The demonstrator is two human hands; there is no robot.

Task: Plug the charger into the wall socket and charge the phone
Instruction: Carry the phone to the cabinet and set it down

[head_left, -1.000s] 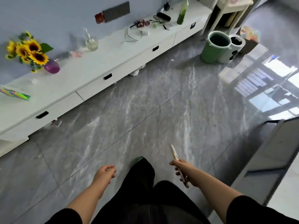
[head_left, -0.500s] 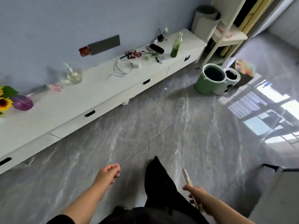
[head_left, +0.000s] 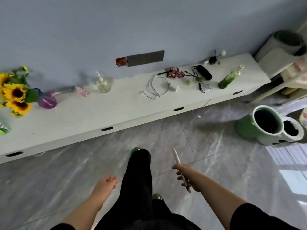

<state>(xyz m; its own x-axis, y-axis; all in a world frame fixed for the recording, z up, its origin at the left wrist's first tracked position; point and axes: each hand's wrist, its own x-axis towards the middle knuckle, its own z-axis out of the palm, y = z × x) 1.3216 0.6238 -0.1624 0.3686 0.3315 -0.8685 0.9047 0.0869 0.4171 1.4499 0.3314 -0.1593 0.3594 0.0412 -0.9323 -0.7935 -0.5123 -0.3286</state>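
Observation:
My right hand (head_left: 186, 175) grips a phone (head_left: 177, 158) edge-on, low over the grey floor. My left hand (head_left: 106, 185) hangs beside my leg, fingers loosely curled, holding nothing. A white charger block (head_left: 173, 87) with its coiled white cable (head_left: 155, 87) lies on the long white cabinet (head_left: 83, 120) ahead. On the blue wall above it is a dark grey socket strip (head_left: 145, 58) with a red-brown thing at its left end. Both hands are well short of the cabinet.
The cabinet also carries sunflowers in a purple vase (head_left: 47, 101), a glass dispenser bottle (head_left: 103, 83), a green bottle (head_left: 230, 78), a black case (head_left: 204, 72) and small clutter. A green bin (head_left: 249, 128) and a white bin (head_left: 297, 136) stand on the floor at the right.
The cabinet and wall socket have come nearer and more central as I walk toward them. My legs have stepped forward. The phone stays in my right hand; the left stays free.

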